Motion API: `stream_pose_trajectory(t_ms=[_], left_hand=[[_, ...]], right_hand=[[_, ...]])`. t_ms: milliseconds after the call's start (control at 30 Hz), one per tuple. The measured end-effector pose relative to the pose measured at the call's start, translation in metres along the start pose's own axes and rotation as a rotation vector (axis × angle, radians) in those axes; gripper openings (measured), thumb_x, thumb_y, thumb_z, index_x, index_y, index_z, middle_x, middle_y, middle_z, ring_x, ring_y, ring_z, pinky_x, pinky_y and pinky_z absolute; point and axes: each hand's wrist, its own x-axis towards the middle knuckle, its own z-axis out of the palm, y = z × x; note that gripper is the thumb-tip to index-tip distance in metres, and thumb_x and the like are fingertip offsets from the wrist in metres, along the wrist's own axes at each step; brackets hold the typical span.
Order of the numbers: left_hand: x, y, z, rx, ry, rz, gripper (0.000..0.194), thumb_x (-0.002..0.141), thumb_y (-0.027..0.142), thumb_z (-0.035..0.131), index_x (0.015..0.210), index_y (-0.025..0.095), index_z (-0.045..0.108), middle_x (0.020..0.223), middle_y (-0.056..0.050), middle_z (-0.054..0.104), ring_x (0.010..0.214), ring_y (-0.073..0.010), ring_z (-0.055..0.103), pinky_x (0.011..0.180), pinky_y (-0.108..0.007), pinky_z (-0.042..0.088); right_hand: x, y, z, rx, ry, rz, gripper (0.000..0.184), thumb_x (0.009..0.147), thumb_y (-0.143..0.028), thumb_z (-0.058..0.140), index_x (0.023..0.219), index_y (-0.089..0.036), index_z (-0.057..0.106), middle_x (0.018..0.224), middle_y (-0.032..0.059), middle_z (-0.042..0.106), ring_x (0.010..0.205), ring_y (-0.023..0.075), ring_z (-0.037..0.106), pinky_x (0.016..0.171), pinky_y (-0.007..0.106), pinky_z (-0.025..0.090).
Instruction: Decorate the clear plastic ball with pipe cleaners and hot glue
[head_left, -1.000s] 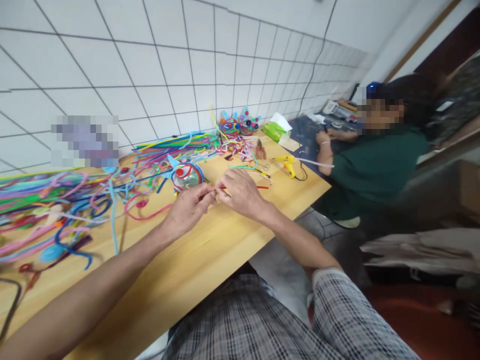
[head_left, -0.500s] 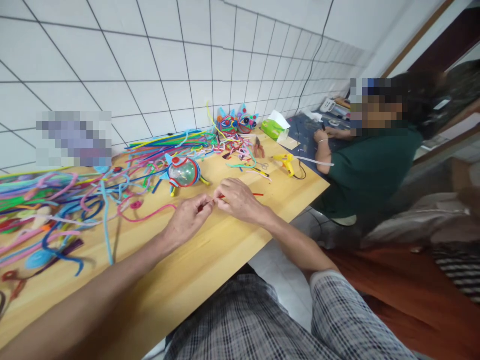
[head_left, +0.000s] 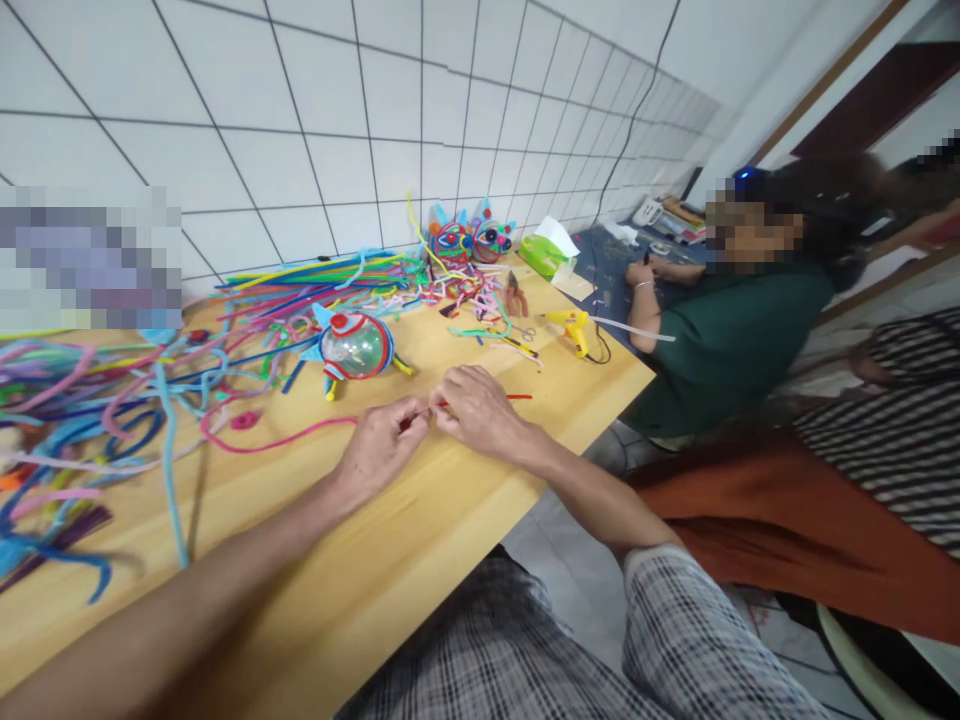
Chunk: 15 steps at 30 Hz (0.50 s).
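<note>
My left hand (head_left: 381, 448) and my right hand (head_left: 478, 410) meet over the wooden table (head_left: 420, 540), fingers pinched together on a thin red pipe cleaner (head_left: 517, 397) whose free end sticks out to the right of my right hand. Just beyond my hands stands a clear ball figure (head_left: 354, 345) wrapped in red and blue pipe cleaners. A pink pipe cleaner (head_left: 285, 440) curls on the table left of my left hand.
A heap of coloured pipe cleaners (head_left: 90, 400) covers the table's left. Two pipe-cleaner heads (head_left: 471, 240) stand by the tiled wall. Pliers (head_left: 516, 296), a yellow glue gun (head_left: 571, 328) and a green tissue box (head_left: 549, 258) lie farther right. A person in green (head_left: 720, 330) sits beyond the table's end.
The view has swung slightly left and down. My hands stay pinched together on the red pipe cleaner and sit a little nearer me. A striped and orange cloth has come into view at right.
</note>
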Motion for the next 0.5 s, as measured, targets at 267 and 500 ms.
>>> stream_pose_trajectory(t_ms=[267,500], left_hand=[[-0.005,-0.019,0.012,-0.025,0.025,0.000,0.024,0.095,0.031,0.049,0.075,0.021,0.057,0.061,0.006,0.050,0.057,-0.0126,0.048,0.061,-0.024,0.036],[-0.010,-0.009,0.012,0.079,-0.104,0.026,0.020,0.091,0.013,0.052,0.073,0.022,0.055,0.064,0.002,0.059,0.059,-0.0147,0.054,0.062,-0.027,0.036]], right_hand=[[0.001,0.006,0.009,0.002,-0.068,-0.026,0.009,0.099,-0.014,0.070,0.094,-0.023,0.071,0.098,0.0069,0.074,0.099,0.0248,0.065,0.093,0.038,0.048],[-0.001,0.030,-0.019,0.200,0.050,0.020,0.006,0.100,-0.025,0.073,0.106,-0.024,0.073,0.099,0.0061,0.079,0.093,0.0244,0.073,0.089,0.041,0.057]])
